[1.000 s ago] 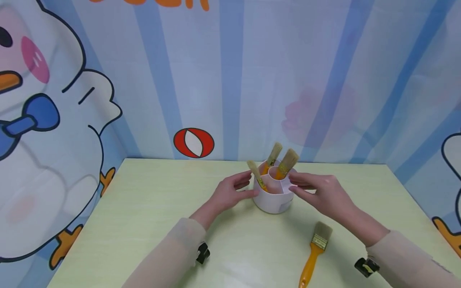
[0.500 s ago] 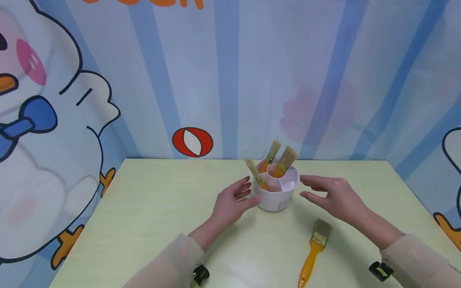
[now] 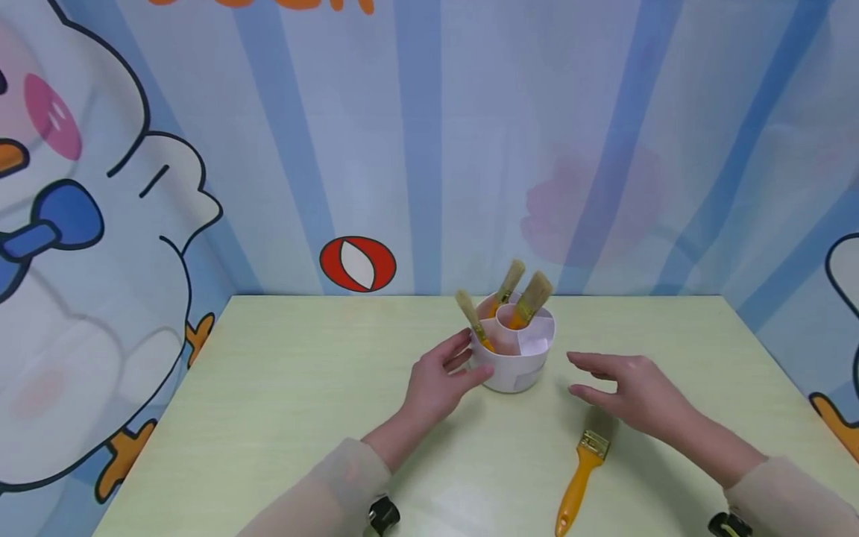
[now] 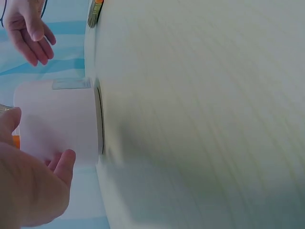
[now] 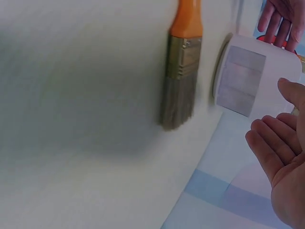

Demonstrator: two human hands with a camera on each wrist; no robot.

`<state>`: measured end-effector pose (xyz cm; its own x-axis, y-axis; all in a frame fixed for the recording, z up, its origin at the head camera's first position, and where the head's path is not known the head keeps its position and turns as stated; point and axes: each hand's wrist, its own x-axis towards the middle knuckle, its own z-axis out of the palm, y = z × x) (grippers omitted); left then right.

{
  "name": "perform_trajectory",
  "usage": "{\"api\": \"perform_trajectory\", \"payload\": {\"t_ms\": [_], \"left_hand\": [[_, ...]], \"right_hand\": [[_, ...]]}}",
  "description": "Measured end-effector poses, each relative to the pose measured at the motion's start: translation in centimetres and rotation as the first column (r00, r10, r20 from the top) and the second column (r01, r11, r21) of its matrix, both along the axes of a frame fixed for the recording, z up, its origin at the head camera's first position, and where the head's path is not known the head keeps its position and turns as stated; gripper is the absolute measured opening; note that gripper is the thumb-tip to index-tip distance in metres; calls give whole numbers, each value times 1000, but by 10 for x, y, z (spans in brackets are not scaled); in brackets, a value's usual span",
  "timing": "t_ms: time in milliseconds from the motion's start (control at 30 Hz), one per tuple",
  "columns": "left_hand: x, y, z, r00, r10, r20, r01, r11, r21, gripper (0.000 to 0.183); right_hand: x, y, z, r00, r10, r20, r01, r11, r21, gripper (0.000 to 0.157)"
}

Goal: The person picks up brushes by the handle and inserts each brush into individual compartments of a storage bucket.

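Note:
On the table [image 3: 282,418], a round white divided holder [image 3: 511,373] stands upright with three paintbrushes inside, bristles up. A wide paintbrush [image 3: 533,298] leans in its centre cup; a narrower paintbrush [image 3: 508,283] sits behind and a slim paintbrush [image 3: 473,315] at the left. My left hand [image 3: 436,382] is at the holder's left side, thumb across its front and fingers loosely extended along the wall. To the right, my right hand [image 3: 627,391] hovers apart from the holder, fingers relaxed and holding nothing. Below it lies another wide paintbrush [image 5: 183,67] with an orange handle.
A striped blue backdrop [image 3: 423,149] with cartoon figures rises behind the table's far edge. The loose brush's handle points toward the front edge. Black wrist cameras sit at both sleeves [image 3: 785,496].
My right hand has drawn away from the holder's right side, moving right and nearer to me, over the loose paintbrush's bristles. My left hand stays beside the holder.

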<state>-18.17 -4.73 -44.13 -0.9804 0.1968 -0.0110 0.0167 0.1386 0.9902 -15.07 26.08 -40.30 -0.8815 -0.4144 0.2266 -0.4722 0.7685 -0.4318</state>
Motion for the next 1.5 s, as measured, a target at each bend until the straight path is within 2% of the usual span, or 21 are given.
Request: {"api": "perform_trajectory", "payload": {"t_ms": [333,533,667,933,1200,1500], "left_hand": [[-9,1,-4,1000,-3,-28,3,1000,2,73],[-13,2,-4,1000,-7,-25,7,1000,-6,74],[-16,2,-4,1000,-5,-15,4,1000,-9,75],[-21,2,-4,999,-17,-33,16,999,-29,75],[-25,3,-5,1000,-18,-18,17,999,-29,77],[-30,2,-7,997,-56,-51,54,998,-43,77]], "right_hand": [[23,1,-16,999,37,-1,-37,994,104,48],[36,1,-26,997,75,-21,-71,984,166,47],[46,4,-32,996,78,-47,-66,975,213,46],[60,8,-42,995,96,-29,-84,957,276,49],[64,11,-48,996,93,0,-89,952,292,50],[57,18,-53,991,125,-42,-110,958,265,47]]}}
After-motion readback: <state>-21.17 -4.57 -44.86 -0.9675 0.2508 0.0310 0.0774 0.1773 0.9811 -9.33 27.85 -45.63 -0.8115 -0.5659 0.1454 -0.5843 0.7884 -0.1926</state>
